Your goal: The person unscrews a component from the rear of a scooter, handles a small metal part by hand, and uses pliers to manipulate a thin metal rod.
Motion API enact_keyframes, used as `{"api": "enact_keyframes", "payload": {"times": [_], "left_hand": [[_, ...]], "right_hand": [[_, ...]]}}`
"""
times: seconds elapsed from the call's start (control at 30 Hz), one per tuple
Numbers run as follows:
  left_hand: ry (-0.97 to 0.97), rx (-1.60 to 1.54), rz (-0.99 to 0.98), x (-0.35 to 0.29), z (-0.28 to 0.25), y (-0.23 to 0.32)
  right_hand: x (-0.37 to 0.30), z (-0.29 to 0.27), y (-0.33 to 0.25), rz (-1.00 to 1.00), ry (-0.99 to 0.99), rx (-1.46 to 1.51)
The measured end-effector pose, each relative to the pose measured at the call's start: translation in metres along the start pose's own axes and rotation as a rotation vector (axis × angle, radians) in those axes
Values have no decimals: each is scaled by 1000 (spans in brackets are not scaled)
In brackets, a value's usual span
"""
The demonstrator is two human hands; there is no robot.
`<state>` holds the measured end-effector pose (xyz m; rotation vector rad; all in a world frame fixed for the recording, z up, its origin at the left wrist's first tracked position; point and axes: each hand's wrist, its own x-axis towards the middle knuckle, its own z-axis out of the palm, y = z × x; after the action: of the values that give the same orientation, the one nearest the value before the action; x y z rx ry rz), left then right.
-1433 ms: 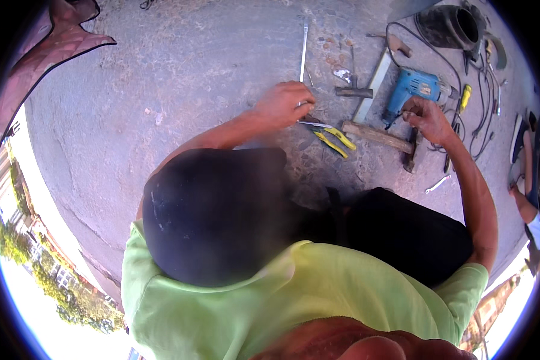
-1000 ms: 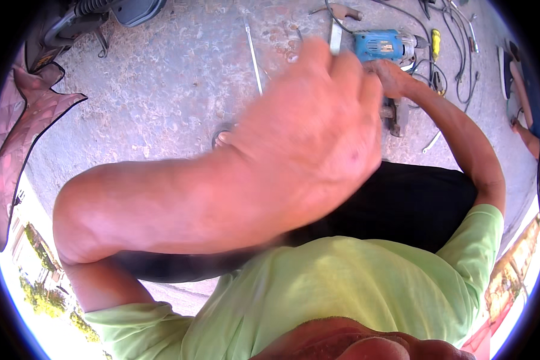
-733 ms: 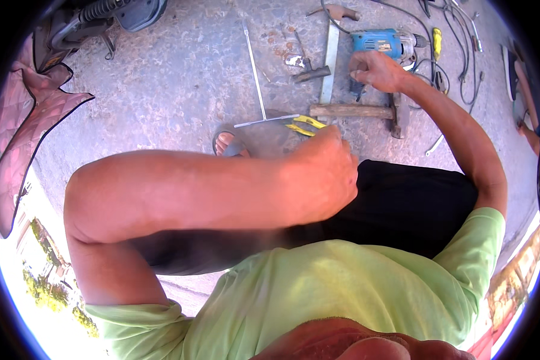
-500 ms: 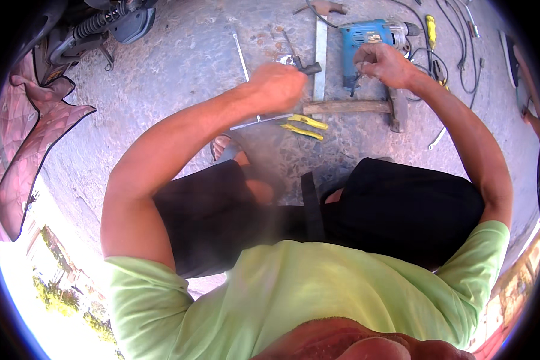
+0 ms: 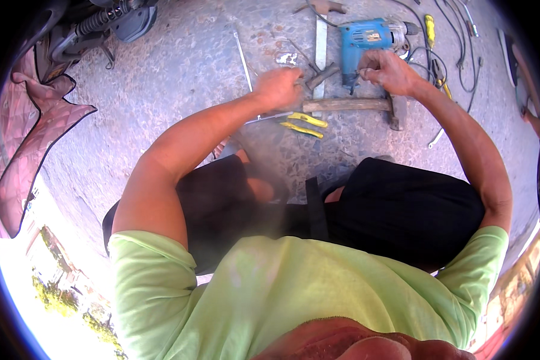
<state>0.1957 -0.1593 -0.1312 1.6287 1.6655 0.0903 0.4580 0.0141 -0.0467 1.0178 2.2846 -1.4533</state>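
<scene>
My left hand hangs over the floor with its fingers curled in; whether anything is inside is hidden. Close to its fingertips lies a small dark hammer with a thin handle; I cannot tell whether they touch. My right hand has fingers and thumb bent together beside the handle of a blue power drill; what they pinch, if anything, is too small to make out. Below it rests a hammer with a wooden handle. Yellow-handled pliers and a long silver T-shaped wrench lie near my left hand.
A flat grey metal bar lies between my hands, with another hammer head at its far end. To the right are a yellow screwdriver, cables and a wrench. Motorbike parts and a pink quilted cloth are left.
The small hammer has turned and shifted a little right and nearer. My left elbow has swung inward, while that hand has moved only slightly. My right hand has hardly moved.
</scene>
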Motion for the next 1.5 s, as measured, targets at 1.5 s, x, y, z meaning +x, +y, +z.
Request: {"api": "enact_keyframes", "payload": {"times": [1.5], "left_hand": [[66,-337,-203,43,-47,-63]], "right_hand": [[29,4,7,115,140,340]]}}
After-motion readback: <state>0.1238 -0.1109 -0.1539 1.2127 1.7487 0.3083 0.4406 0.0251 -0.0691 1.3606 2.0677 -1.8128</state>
